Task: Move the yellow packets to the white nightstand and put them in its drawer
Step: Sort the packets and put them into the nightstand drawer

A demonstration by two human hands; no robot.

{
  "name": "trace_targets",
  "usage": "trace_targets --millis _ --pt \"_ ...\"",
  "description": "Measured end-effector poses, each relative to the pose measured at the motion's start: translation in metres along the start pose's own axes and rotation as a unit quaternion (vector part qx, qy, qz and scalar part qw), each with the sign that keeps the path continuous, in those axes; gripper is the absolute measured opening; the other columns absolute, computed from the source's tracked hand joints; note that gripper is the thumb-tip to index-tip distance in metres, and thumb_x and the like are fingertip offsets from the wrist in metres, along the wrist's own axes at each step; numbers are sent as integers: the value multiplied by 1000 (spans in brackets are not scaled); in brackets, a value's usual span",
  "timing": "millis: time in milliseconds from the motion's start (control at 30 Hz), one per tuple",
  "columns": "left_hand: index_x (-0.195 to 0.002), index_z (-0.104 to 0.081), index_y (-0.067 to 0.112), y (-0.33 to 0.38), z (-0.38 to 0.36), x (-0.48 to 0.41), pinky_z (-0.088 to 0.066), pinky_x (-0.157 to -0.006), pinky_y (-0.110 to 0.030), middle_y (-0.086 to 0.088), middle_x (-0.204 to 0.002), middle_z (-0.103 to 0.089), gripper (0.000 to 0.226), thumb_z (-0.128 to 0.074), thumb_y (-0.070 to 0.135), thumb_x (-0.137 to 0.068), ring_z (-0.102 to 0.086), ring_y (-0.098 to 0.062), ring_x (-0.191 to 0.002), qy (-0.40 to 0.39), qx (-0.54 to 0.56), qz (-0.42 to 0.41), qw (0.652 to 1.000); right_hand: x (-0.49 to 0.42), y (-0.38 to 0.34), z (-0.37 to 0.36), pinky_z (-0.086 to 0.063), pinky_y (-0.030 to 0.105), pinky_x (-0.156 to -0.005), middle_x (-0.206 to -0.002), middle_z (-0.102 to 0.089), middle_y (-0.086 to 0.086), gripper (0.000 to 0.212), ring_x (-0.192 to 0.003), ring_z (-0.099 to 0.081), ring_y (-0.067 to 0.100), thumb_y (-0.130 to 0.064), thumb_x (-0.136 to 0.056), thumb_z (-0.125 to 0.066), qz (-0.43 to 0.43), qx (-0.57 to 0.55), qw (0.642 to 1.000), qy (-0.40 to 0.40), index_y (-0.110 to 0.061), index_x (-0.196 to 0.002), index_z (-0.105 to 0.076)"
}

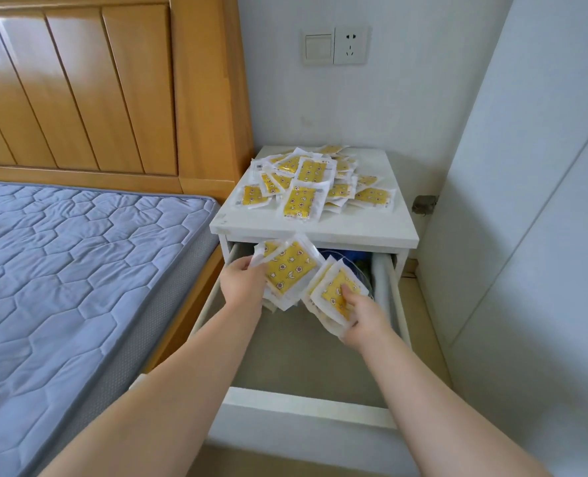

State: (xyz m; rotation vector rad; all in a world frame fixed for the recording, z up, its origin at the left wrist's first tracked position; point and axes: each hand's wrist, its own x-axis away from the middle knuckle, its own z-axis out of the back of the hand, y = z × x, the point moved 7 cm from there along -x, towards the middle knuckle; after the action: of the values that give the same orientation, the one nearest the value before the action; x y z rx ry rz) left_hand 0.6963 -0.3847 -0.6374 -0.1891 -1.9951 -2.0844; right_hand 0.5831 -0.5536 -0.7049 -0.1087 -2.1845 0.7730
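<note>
Drawer [306, 406] lies directly beneath: left hand [242, 280] and right hand [361, 315] each grip a sheaf of yellow packets [289, 270] above its rear half.

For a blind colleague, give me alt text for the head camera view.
The left hand and right hand each hold yellow packets over the open drawer of a white nightstand. More packets lie heaped on its top; a bed stands beside it.

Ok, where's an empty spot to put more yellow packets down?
The white drawer's grey floor is bare near its front panel. The white nightstand top is free along its front edge and right side; the pile of yellow packets crowds the rest.
</note>
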Motion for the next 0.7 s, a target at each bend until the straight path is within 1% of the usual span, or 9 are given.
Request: trace_targets --millis 67,133,233,300,367,433,500,600,700 --pt "-103 -62 18 -29 5 6 -51 -68 -26 -2 -96 -64 15 -61 9 -91 -62 -17 -88 -20 -11 57 998 -2 9 4 -54 46 -63 -103 -68 15 18 -89 -66 33 -18 -92 -60 -7 21 1000 -22 -10 -108 -60" --pt "-111 -64 8 -53 6 6 -54 -78 -33 -7 -101 -65 21 -62 6 -90 -64 -20 -91 -63 -32 89 994 -6 12 6 -55 44 -64 -99 -68 13 17 -85 -66 30 -20 -91 -62 5 57 998 -14 -12 -106 -62" --pt "-118 -62 3 -66 1 -1 -55 -76 -38 -11 -99 -67 29 -58 -3 -90 -66 -24 -88 -148 -16 108 983 -14 10 12 -52 40 -64 -95 -68 10 16 -83 -65 28 -20 -88 -67 25 137 990 34 -12 -102 -63" --pt "-121 -59 6 -66 -6 -3 -55 -79 -40 -11 -105 -67 36 -55 -9 -89 -66 -27 -94 -206 -19 113 972 -21 8 15 -55 46 -75 -101 -69 11 21 -92 -66 32 -20 -86 -68 34 150 987 44 -12 -105 -64" --pt "-126 -57 9 -68 -16 1 -55 -84 -43 -11 -113 -66 49 -52 -18 -85 -65 -29 -101 -279 -69 119 950 -27 4 15 -52 52 -87 -104 -70 11 22 -97 -66 33 -21 -84 -70 45 166 984 41 -13 -104 -65" --pt "-123 -59 10 -74 -24 8 -55 -86 -45 -10 -114 -67 50 -51 -20 -83 -65 -29 -105 -336 -132 124 924 -31 4 13 -51 53 -90 -103 -71 11 24 -97 -67 32 -21 -82 -73 54 199 978 35 -13 -103 -65" --pt "-116 -62 11 -78 -24 7 -55 -82 -45 -9 -112 -69 40 -55 -13 -86 -66 -29 -103 -333 -154 134 921 -32 4 10 -51 52 -90 -101 -71 11 22 -95 -66 31 -20 -81 -74 71 241 967 35 -12 -99 -64" --pt "-109 -63 13 -80 -18 1 -57 -70 -42 -9 -102 -70 23 -61 0 -89 -69 -27 -91 -282 -143 151 937 -33 5 11 -51 50 -90 -101 -70 10 16 -94 -66 30 -17 -82 -73 88 260 960 48 -13 -93 -62" --pt "-111 -64 12 -82 -14 -7 -57 -73 -46 -10 -103 -71 24 -61 1 -90 -69 -28 -91 -251 -102 149 951 -32 6 16 -53 50 -87 -102 -69 11 21 -92 -66 31 -15 -83 -72 73 238 967 61 -10 -101 -63"
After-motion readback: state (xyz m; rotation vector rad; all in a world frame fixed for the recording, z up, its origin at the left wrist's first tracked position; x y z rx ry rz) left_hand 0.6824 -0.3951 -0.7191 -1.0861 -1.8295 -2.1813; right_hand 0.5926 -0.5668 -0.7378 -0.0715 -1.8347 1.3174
